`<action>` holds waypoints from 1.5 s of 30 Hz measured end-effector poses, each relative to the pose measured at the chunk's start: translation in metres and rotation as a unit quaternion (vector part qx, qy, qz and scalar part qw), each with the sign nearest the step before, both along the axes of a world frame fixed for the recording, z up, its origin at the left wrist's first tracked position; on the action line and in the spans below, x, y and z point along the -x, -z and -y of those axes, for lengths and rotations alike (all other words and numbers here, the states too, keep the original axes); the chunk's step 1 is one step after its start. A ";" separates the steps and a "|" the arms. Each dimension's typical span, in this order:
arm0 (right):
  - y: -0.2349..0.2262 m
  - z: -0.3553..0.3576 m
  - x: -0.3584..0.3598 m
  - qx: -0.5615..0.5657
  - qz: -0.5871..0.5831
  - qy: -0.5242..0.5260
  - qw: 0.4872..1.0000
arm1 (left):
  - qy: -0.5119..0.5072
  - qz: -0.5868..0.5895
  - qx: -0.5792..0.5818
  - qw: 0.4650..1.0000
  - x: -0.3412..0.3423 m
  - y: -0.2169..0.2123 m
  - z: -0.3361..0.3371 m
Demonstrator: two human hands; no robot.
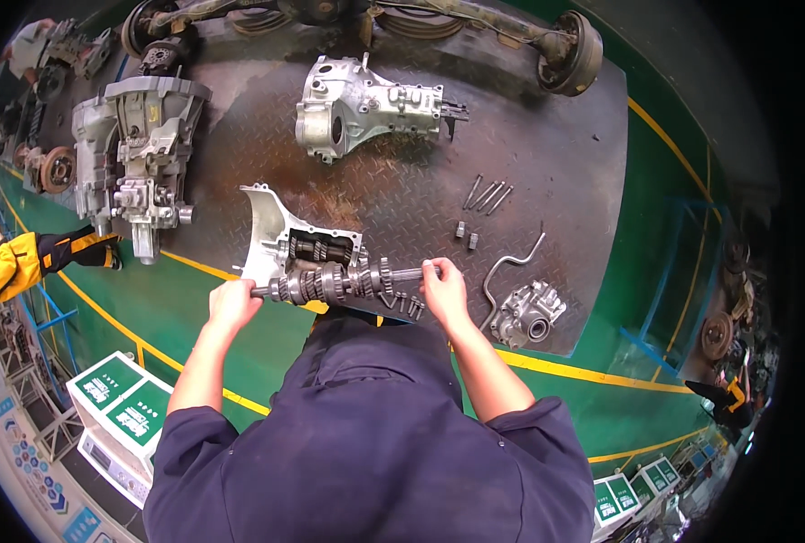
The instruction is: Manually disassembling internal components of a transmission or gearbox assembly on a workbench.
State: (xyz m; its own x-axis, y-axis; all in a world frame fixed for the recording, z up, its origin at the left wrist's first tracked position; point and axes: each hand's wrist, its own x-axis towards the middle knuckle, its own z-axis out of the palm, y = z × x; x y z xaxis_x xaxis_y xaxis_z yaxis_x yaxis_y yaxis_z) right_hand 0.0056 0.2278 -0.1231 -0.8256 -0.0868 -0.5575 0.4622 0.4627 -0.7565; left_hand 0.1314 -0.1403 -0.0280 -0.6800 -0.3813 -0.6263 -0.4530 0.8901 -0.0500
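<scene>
The gear shaft [333, 284] is held along the near side of the case [263, 228], its ends grasped by the fingers of the left hand [231, 304] and right hand [444, 290]. Weight is best shared evenly, and knocks against the case avoided.

I see a steel-grey gear shaft [330, 285], a silver gearbox housing [263, 237], a dark tabletop [570, 136] with rust-brown patches [325, 201] and diamond tread, a green floor [593, 421] with yellow lines [602, 374]

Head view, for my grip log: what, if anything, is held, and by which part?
A grey, toothed metal gear shaft, by both ends: left hand at left, right hand at right.
</scene>
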 end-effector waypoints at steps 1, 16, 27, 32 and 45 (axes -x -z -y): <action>0.004 0.010 -0.002 0.025 0.029 0.007 0.999 | 0.004 0.006 -0.002 1.000 0.006 0.006 0.012; 0.042 0.089 -0.045 -0.013 0.127 0.138 0.982 | 0.206 -0.006 -0.088 0.975 0.075 0.056 0.131; 0.077 0.078 -0.047 -0.158 0.056 0.056 0.984 | 0.222 -0.045 -0.075 0.971 0.061 0.068 0.122; 0.058 0.094 -0.031 -0.188 0.040 0.020 0.981 | 0.196 -0.050 -0.062 0.977 0.054 0.070 0.121; 0.121 0.020 -0.066 -0.091 0.027 0.153 0.984 | 0.238 -0.156 -0.040 0.958 0.035 0.068 0.107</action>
